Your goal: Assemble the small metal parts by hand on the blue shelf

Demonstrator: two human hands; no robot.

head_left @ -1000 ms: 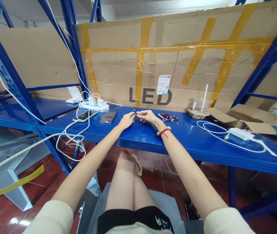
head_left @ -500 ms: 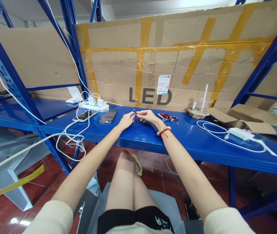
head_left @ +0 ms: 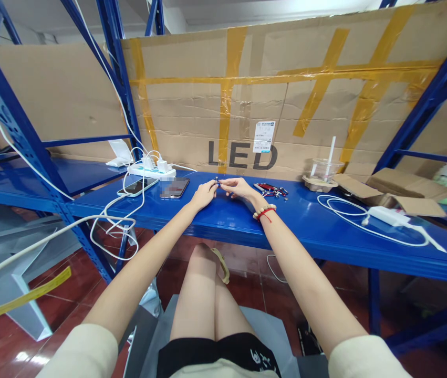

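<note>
Both my hands rest on the blue metal shelf (head_left: 310, 226) in front of me. My left hand (head_left: 204, 195) and my right hand (head_left: 239, 187) pinch a tiny dark part (head_left: 217, 182) between their fingertips; it is too small to name. A bead bracelet with a red cord (head_left: 264, 211) sits on my right wrist. Just right of my right hand lies a small heap of red and dark small parts (head_left: 271, 190).
Two phones (head_left: 138, 186) (head_left: 175, 187) lie left of my hands, wired to a white power strip (head_left: 151, 169). A plastic cup with a straw (head_left: 325, 170), flattened cardboard (head_left: 392, 191) and a white charger with its cable (head_left: 384, 216) lie to the right. Taped cardboard marked LED (head_left: 242, 155) backs the shelf.
</note>
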